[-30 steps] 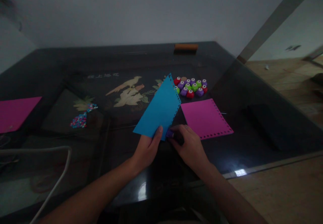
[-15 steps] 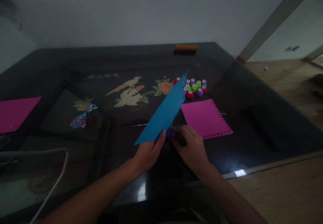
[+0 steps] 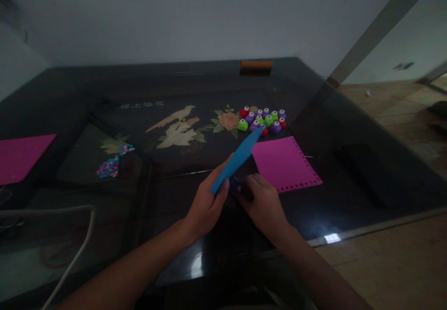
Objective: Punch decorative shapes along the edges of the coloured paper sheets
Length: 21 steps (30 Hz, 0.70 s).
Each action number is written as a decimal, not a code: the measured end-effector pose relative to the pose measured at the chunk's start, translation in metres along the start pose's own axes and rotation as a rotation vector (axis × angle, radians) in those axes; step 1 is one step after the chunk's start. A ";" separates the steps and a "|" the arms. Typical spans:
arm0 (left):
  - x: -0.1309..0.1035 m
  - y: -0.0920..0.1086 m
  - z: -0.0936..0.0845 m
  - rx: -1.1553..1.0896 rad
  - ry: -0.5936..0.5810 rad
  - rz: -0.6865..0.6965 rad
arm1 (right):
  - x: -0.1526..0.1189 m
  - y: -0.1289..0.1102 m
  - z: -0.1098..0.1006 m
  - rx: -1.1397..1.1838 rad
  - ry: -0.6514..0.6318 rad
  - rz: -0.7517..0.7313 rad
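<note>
Blue sheet (image 3: 240, 156) is in your left hand (image 3: 206, 203), between the thumb on the near side and the other fingers behind it. You hold it raised above the table (image 3: 167, 82) and tilted, so it shows almost on its edge. Its lower end sits in your grip, and from there it goes up, away from you and to the right. Along its right side, small notches can be seen.

Your right hand (image 3: 263, 200) is just to the right of the sheet's lower end, with the fingers closed around a purple punch (image 3: 234, 185). This punch is close beside your left thumb, at the sheet's right side; it is dark there, so I cannot tell whether the sheet's edge is inside it. Your two hands are near each other.

Beyond the sheet's upper tip stand the other punches (image 3: 268, 120), in red, green and purple, grouped closely. The tip covers a part of them in the view. To the right of the sheet, beyond your right hand, a pink sheet (image 3: 284, 163) lies flat, with holes along two of its sides.

Farther to the left are small coloured bits (image 3: 109, 168) and, at the picture's border, a second pink sheet (image 3: 24, 158). A brown roll (image 3: 256, 64) lies near the table's far edge.
</note>
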<state>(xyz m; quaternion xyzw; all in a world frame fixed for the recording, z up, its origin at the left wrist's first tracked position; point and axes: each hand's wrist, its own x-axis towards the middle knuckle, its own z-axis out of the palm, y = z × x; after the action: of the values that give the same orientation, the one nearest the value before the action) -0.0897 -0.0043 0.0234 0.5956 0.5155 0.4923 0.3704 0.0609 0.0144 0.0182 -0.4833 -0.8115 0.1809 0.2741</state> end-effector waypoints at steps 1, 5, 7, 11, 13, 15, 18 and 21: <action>0.000 -0.001 0.000 0.005 0.008 -0.008 | 0.000 0.000 0.000 0.006 -0.001 0.009; -0.001 -0.005 0.001 -0.017 0.046 -0.064 | 0.000 0.002 0.002 0.049 0.017 0.032; 0.000 -0.005 0.000 -0.049 0.090 -0.105 | 0.000 0.002 0.001 0.073 0.021 0.038; 0.001 -0.005 -0.004 -0.102 0.191 -0.185 | 0.000 0.002 0.000 0.133 0.028 0.059; 0.004 -0.006 -0.006 -0.147 0.267 -0.236 | 0.000 0.002 -0.001 0.181 0.035 0.097; 0.008 -0.007 -0.009 -0.253 0.358 -0.280 | -0.001 0.002 -0.002 0.238 0.041 0.138; 0.020 -0.007 -0.012 -0.509 0.472 -0.314 | -0.002 0.002 -0.003 0.317 0.048 0.169; 0.034 -0.005 -0.016 -0.720 0.551 -0.309 | -0.002 0.002 -0.003 0.388 0.033 0.179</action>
<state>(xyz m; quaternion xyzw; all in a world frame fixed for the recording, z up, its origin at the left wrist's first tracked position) -0.1075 0.0288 0.0292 0.1931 0.4735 0.7183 0.4717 0.0649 0.0135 0.0191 -0.4946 -0.7107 0.3495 0.3579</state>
